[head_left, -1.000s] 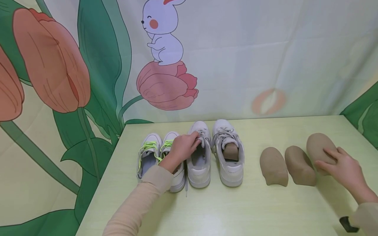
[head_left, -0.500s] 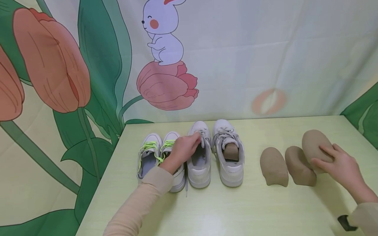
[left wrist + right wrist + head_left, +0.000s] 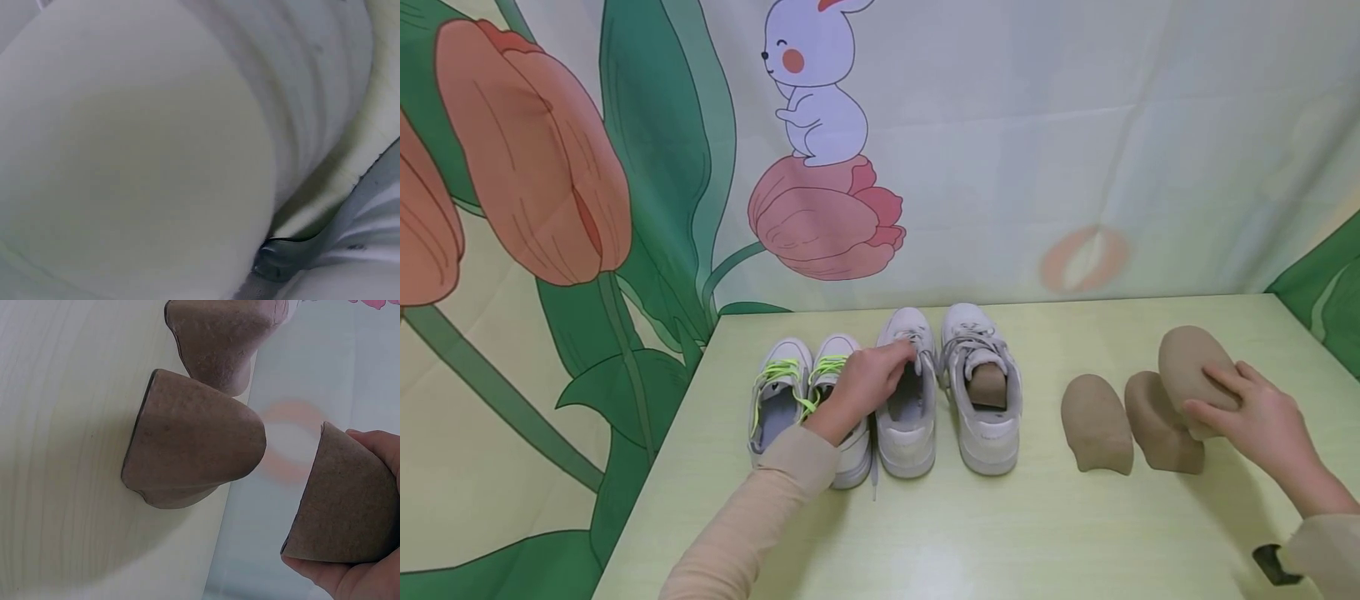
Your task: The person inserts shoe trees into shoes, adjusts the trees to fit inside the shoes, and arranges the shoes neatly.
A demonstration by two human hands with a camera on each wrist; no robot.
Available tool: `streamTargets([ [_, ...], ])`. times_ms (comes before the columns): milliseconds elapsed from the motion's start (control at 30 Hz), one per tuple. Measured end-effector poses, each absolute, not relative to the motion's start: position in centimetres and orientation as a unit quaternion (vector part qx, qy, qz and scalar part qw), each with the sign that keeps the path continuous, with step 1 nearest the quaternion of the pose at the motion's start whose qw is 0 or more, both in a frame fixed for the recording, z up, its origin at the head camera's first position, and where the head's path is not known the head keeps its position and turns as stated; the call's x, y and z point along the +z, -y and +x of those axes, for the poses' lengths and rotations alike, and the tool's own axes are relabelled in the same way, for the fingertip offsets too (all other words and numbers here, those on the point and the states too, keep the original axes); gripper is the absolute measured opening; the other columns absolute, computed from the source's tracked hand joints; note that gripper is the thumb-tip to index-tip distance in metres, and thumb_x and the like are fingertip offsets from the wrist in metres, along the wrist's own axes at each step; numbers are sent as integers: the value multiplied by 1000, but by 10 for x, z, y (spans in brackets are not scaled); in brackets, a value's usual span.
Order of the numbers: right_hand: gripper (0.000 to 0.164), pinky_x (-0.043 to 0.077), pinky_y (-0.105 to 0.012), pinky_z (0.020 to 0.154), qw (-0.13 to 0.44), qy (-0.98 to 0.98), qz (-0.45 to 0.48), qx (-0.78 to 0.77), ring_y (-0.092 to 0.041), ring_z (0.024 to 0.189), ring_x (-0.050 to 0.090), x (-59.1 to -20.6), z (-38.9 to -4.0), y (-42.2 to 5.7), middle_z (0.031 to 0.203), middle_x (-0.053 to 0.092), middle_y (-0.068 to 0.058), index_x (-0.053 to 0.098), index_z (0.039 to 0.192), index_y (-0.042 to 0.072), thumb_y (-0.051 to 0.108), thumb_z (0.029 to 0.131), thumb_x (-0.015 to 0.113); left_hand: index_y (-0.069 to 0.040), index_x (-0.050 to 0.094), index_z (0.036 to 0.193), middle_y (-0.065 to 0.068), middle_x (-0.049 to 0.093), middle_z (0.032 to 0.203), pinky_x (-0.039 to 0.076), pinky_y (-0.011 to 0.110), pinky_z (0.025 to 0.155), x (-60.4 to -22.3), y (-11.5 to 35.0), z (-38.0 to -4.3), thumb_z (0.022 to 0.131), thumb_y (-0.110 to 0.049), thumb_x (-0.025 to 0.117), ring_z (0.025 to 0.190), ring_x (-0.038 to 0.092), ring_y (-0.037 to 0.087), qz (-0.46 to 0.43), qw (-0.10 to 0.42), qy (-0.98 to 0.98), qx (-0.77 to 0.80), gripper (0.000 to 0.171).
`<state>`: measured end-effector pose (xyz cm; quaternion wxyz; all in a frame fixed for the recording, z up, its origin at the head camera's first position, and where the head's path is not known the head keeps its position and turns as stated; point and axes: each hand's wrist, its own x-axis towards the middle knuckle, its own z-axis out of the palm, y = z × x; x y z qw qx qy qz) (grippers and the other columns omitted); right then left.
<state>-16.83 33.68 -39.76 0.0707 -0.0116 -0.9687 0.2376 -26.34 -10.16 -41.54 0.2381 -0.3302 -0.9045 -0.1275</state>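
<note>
My left hand [image 3: 868,379] pinches the tongue and laces of a white sneaker [image 3: 910,450], third from the left; the fingertips are partly hidden. In the left wrist view a pale rounded surface fills much of the frame and the hand does not show. My right hand [image 3: 1262,417] grips a brown moulded shoe insert [image 3: 1195,367], raised above the table. Thumb and fingers hold its sides, its open edge showing in the right wrist view. Beneath and left of it, another insert [image 3: 1153,417] lies on the table, beside a further insert [image 3: 1096,425].
Right of the gripped sneaker stands its mate [image 3: 988,450], with a brown insert [image 3: 987,386] inside. Two white sneakers with lime laces [image 3: 782,371] stand at the left, one partly behind my left arm. A printed cloth [image 3: 1000,167] hangs behind the pale table [image 3: 985,533].
My right hand has lifted the insert slightly and carried it left, so it now overlaps the middle insert in view. My left hand has barely shifted at the sneaker.
</note>
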Motion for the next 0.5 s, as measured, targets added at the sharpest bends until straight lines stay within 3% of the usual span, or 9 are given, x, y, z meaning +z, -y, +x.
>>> streamTargets([
  [133, 73, 23, -69, 81, 69, 969, -9, 238, -63, 109, 25, -396, -168, -335, 132, 19, -42, 32, 133, -2, 45, 82, 55, -16, 59, 93, -5, 65, 92, 47, 29, 55, -416, 103, -262, 82, -9, 55, 65, 61, 13, -328, 224, 909, -127, 14],
  [333, 73, 24, -68, 81, 63, 969, -10, 238, -63, 110, 24, -394, -168, -331, 132, 18, -42, 31, 134, -2, 45, 83, 54, -17, 58, 103, 0, 60, 115, 50, 32, 70, -414, 106, -261, 79, -10, 58, 98, 61, 16, -322, 174, 921, -131, 25],
  [500, 73, 25, -68, 81, 59, 969, -5, 239, -63, 110, 24, -391, -167, -327, 133, 18, -41, 31, 134, -2, 45, 83, 55, -16, 58, 104, 1, 60, 116, 49, 31, 77, -409, 107, -261, 78, -4, 57, 100, 60, 17, -323, 139, 924, -149, 29],
])
